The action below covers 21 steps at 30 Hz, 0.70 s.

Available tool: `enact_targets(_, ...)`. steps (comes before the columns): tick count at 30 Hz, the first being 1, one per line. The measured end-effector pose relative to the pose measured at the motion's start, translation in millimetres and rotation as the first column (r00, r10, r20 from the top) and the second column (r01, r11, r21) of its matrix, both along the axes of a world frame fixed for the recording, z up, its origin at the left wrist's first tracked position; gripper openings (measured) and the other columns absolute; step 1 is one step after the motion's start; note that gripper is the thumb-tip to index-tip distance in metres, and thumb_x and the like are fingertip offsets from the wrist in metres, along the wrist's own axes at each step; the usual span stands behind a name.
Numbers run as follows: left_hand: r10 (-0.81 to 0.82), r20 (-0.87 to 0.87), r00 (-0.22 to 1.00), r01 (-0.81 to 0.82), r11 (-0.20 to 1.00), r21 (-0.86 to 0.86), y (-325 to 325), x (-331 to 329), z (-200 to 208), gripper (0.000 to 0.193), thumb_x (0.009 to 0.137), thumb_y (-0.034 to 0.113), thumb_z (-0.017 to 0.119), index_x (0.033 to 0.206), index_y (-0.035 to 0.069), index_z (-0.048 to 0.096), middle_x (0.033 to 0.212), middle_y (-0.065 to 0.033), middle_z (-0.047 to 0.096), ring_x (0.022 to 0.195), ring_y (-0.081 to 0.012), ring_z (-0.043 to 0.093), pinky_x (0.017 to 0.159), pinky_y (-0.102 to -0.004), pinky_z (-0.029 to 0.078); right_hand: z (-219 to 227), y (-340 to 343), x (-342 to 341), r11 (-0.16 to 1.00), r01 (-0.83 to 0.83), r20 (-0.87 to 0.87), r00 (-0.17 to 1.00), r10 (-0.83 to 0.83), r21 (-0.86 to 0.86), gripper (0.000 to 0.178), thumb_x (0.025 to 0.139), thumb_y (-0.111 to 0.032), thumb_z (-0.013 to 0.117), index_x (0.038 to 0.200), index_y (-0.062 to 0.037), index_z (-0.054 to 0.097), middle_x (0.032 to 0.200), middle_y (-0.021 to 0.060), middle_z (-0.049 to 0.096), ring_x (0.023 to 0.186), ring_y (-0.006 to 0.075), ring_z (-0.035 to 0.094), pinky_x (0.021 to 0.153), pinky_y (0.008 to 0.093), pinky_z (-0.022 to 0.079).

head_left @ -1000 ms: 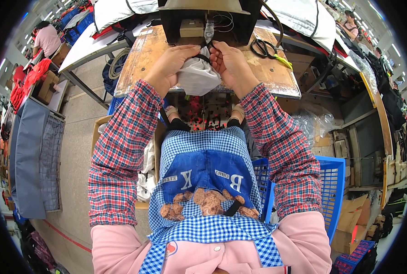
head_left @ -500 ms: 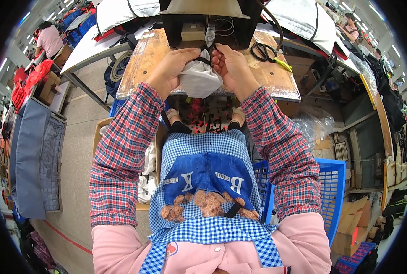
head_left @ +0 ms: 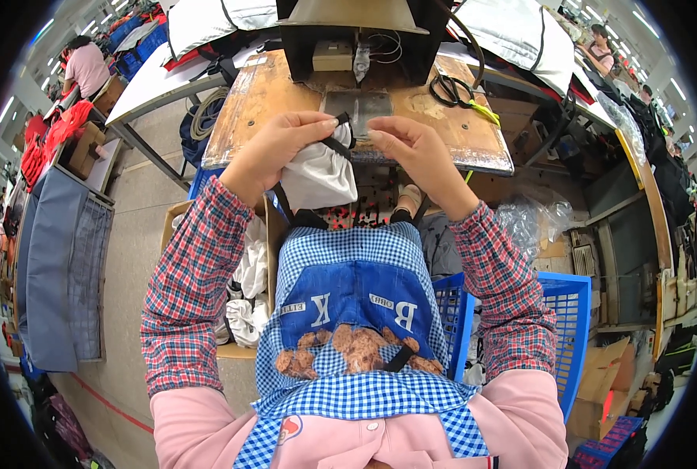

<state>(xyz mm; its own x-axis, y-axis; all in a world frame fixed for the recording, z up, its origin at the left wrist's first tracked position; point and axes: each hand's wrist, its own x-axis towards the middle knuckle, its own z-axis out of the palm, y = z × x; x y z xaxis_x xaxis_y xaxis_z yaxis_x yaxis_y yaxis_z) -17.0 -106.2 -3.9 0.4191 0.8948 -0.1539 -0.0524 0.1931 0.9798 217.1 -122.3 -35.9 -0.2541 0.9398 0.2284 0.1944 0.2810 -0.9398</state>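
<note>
My left hand pinches the black strap at the top of a small white fabric pouch. The pouch hangs down from the thumb and fingers, just off the near edge of the wooden worktable. To the right of it, my right hand is raised, apart from the pouch. Its thumb and forefinger are slightly spread, with nothing visible between them. Beyond both hands stands a dark machine with a metal fitting at its middle.
Black-handled scissors lie on the table's right side. A carton with white pouches stands on the floor to the left, a blue plastic basket to the right. Clear plastic bags lie beyond the basket. White-topped tables flank the machine.
The pouch has come away from the machine's fitting, toward me and to the left in my left hand. My right hand has let go of it and moved right.
</note>
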Motion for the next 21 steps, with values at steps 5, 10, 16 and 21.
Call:
enact_targets(5, -0.005, -0.218, 0.976, 0.048, 0.980, 0.192, -15, 8, 1, 0.027, 0.093, 0.020, 0.062, 0.110, -0.001, 0.065, 0.095, -0.0009, 0.067, 0.082, -0.0058, 0.061, 0.072, -0.0204, 0.049, 6, -11, -13, 0.985, 0.037, 0.016, 0.999, -0.040, 0.166, 0.024, 0.090, -0.016, 0.064, 0.104, 0.0034, 0.067, 0.085, 0.0083, 0.070, 0.078, 0.0103, 0.064, 0.072, 0.0252, 0.051)
enact_targets(10, 0.003, -0.281, 0.960, 0.072, 0.964, 0.257, -23, 9, 2, 0.029, 0.093, 0.020, 0.063, 0.112, -0.002, 0.064, 0.096, -0.0003, 0.066, 0.086, -0.0052, 0.058, 0.076, -0.0205, 0.047, 10, -22, -16, 0.977, 0.071, 0.012, 0.997, -0.075, 0.202, 0.020, 0.090, -0.013, 0.063, 0.100, 0.0042, 0.066, 0.083, 0.0079, 0.069, 0.077, 0.0101, 0.064, 0.070, 0.0246, 0.051)
enact_targets(16, -0.033, -0.208, 0.978, 0.081, 0.970, 0.230, -32, 15, 14, 0.031, 0.093, 0.021, 0.063, 0.111, -0.003, 0.065, 0.095, -0.0008, 0.066, 0.087, -0.0058, 0.058, 0.078, -0.0208, 0.047, 6, -28, -12, 0.981, 0.163, -0.341, 0.933, -0.118, 0.105, 0.019, 0.095, -0.014, 0.057, 0.100, 0.0037, 0.063, 0.083, 0.0050, 0.066, 0.072, 0.0095, 0.061, 0.069, 0.0232, 0.050)
enact_targets(21, 0.121, -0.402, 0.908, 0.038, 0.929, 0.367, -29, 4, 7, 0.029, 0.094, 0.019, 0.061, 0.112, -0.004, 0.065, 0.095, -0.0004, 0.066, 0.086, -0.0046, 0.057, 0.077, -0.0206, 0.046, 3, -23, 22, 0.959, 0.264, -0.422, 0.885, -0.198, 0.105, 0.019, 0.097, -0.016, 0.054, 0.094, 0.0003, 0.063, 0.075, 0.0015, 0.062, 0.067, 0.0071, 0.056, 0.065, 0.0211, 0.047)
